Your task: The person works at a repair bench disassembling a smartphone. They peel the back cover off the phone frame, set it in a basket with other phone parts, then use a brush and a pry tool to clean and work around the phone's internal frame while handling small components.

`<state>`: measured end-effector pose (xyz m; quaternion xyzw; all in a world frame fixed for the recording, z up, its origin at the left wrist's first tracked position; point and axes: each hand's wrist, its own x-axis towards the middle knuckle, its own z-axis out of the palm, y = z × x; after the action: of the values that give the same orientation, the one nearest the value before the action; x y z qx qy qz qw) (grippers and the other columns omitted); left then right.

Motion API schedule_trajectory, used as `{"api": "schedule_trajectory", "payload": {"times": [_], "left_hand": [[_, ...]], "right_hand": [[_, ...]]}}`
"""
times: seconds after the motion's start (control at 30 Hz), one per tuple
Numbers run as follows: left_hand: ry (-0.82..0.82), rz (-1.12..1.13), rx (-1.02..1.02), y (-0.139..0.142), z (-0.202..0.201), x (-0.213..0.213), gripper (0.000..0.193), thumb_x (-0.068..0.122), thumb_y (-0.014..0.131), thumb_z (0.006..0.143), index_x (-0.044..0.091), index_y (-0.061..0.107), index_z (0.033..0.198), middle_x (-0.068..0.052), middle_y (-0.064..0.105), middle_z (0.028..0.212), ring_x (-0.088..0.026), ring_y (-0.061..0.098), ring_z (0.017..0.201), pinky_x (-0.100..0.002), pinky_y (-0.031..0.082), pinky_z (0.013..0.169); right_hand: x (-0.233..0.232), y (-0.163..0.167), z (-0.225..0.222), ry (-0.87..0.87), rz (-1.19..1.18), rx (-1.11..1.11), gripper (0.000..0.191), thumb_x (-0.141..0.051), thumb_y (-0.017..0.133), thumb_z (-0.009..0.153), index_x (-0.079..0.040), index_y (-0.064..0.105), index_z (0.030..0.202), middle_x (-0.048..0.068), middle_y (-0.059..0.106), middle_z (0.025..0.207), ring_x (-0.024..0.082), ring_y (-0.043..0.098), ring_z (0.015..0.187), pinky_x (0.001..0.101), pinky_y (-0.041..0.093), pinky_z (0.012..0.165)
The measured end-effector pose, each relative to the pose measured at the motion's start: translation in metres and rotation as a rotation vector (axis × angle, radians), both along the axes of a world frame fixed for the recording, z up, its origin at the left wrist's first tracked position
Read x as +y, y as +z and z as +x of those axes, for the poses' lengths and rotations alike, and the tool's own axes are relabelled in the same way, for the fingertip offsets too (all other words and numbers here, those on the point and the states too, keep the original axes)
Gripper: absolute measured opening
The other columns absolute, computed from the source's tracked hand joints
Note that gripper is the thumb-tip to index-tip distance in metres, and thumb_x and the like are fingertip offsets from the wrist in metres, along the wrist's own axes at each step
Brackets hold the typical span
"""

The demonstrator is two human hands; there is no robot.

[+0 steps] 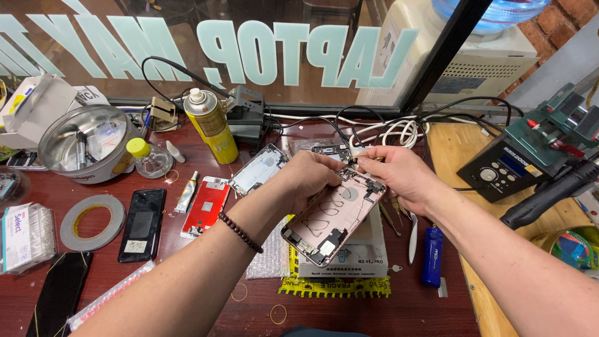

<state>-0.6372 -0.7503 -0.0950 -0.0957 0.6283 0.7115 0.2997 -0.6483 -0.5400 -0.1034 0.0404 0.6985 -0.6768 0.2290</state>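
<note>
- Left hand curls around the upper edge of an opened pink phone housing, gripping it tilted above the bench.
- Right hand pinches a small component just over the housing's top end.
- Yellow spray can and black phone sit well to the left.

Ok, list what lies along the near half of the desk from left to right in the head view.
Tape roll → black phone → red phone part → left hand → pink phone shell → right hand → blue tool.
</note>
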Motion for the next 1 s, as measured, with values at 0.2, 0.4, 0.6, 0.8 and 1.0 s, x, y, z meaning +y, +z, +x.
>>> {"api": "schedule_trajectory", "payload": {"times": [0.2,0.4,0.6,0.8,1.0], "left_hand": [[-0.013,-0.054,0.062,-0.002,0.002,-0.001,0.04,-0.005,0.065,0.086,0.004,0.071,0.124,-0.014,0.075,0.087,-0.016,0.069,0.065,-0.031,0.059,0.055],[-0.021,-0.071,0.1,-0.005,0.002,0.002,0.038,-0.001,0.068,0.085,0.005,0.074,0.122,-0.009,0.074,0.084,-0.012,0.064,0.06,-0.028,0.055,0.051],[0.01,-0.033,0.034,-0.002,0.007,0.001,0.041,-0.002,0.068,0.085,0.007,0.071,0.124,-0.011,0.074,0.086,-0.015,0.066,0.061,-0.03,0.055,0.052],[0.04,-0.059,0.004,0.001,0.011,0.0,0.038,-0.001,0.069,0.085,0.009,0.07,0.122,-0.009,0.074,0.091,-0.015,0.067,0.069,-0.032,0.053,0.057],[0.072,-0.038,-0.022,-0.003,0.013,0.002,0.037,-0.002,0.069,0.086,0.01,0.07,0.121,-0.006,0.071,0.089,-0.014,0.065,0.071,-0.033,0.05,0.056]], "right_hand": [[0.003,0.0,0.001,-0.011,0.007,-0.024,0.017,-0.016,0.067,0.095,-0.007,0.067,0.109,-0.001,0.07,0.084,0.004,0.062,0.061,0.0187,0.042,0.043],[0.007,0.001,0.003,-0.03,-0.005,-0.042,0.017,-0.016,0.068,0.095,-0.008,0.067,0.11,-0.003,0.068,0.081,0.001,0.057,0.058,0.0181,0.035,0.041],[0.011,0.005,0.004,-0.019,-0.088,-0.063,0.017,-0.015,0.067,0.097,-0.008,0.067,0.112,-0.007,0.063,0.079,-0.002,0.039,0.053,0.0179,0.024,0.042],[0.01,0.009,0.006,-0.046,-0.083,-0.072,0.018,-0.014,0.064,0.096,-0.006,0.067,0.112,-0.003,0.067,0.087,0.0,0.039,0.054,0.0184,0.025,0.042],[0.016,0.007,0.006,-0.077,-0.153,-0.098,0.011,-0.015,0.063,0.098,-0.007,0.065,0.104,-0.004,0.061,0.085,0.001,0.036,0.054,0.019,0.025,0.042]]}}
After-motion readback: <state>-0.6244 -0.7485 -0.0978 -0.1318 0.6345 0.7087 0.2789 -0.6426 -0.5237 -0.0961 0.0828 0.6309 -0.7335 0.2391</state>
